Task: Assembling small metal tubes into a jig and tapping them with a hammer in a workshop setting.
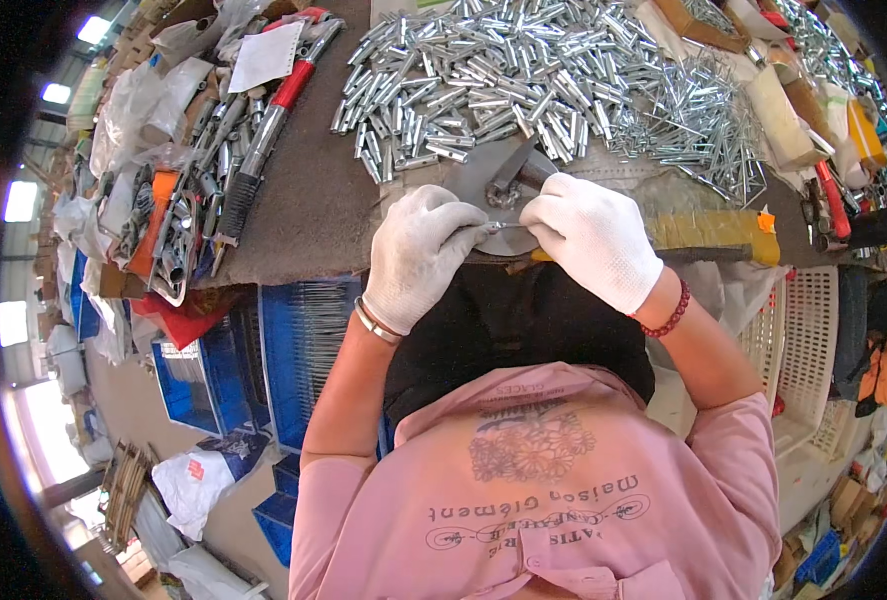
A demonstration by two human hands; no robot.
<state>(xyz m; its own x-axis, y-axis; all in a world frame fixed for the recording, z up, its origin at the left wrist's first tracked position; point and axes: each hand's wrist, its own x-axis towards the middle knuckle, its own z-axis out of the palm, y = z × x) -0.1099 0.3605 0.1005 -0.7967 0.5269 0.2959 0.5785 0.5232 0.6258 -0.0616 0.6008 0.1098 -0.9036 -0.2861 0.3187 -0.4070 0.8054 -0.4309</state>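
Both my hands wear white knit gloves and meet over the near edge of the workbench. My left hand is closed, thumb and fingertips pinching one end of a small, thin metal pin. At the pin's other end, my right hand is also closed in a pinch. The fingertips cover most of the pin, so its full shape is hidden. Just beneath and beyond them lies a round grey metal disc with a dark metal fixture on it. Behind this spreads a heap of shiny metal sleeves.
Thin metal pins are heaped at the right of the sleeves. A yellow-taped edge borders the bench near my right hand. Tools and plastic bags crowd the left, including a red-and-black bar. Blue crates and a white basket stand below.
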